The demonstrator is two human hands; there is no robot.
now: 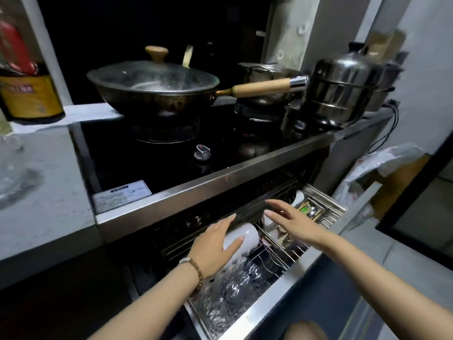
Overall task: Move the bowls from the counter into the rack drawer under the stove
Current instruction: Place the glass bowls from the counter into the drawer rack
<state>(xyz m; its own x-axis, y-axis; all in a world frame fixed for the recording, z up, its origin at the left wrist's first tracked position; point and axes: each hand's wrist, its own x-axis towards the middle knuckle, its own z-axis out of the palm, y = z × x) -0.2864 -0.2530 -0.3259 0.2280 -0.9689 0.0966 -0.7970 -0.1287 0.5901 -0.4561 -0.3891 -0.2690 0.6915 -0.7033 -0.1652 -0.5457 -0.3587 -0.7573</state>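
Note:
The rack drawer [304, 256] under the stove stands pulled out, a steel wire frame. A white bowl [247, 235] stands on edge in its left part. My left hand [215, 246] lies on that bowl with fingers stretched over its back and the thumb across its front. My right hand [291, 220] hovers over the middle of the drawer, fingers straight and spread, holding nothing. Another white bowl [298, 197] shows at the drawer's back, partly hidden by my right fingers.
Crinkled foil or plastic [228, 295] lines the drawer's near left part. A cutlery basket [316, 212] sits at the drawer's right. Above, a lidded wok [154, 87] with a long wooden handle and a steel steamer pot [343, 89] stand on the stove. A control knob [202, 151] sits near the stove's front edge.

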